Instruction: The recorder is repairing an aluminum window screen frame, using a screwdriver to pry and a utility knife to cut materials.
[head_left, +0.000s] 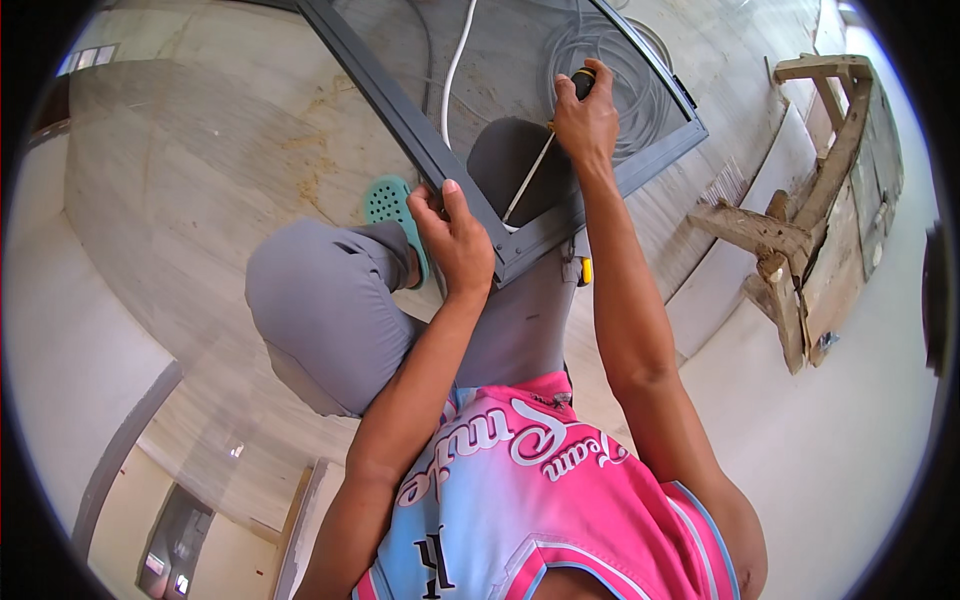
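A dark grey metal frame (398,122) with a tinted see-through panel rests across my right thigh, its near corner toward me. My left hand (453,235) grips the frame's left rail close to that corner, thumb on top and fingers curled over the edge. In my right hand (587,118) is a long screwdriver (533,178), its dark handle with yellow in the fist. The thin shaft slants down and left over the panel. Its tip meets the inner side of the near corner, where small screw heads show on the rail.
A rough wooden sawhorse or bench (838,200) lies by the wall at right. Coiled clear tubing (640,95) and a white cable (458,70) are beyond the frame. A green clog (390,200) is on my foot. The marbled floor (200,150) spreads out left.
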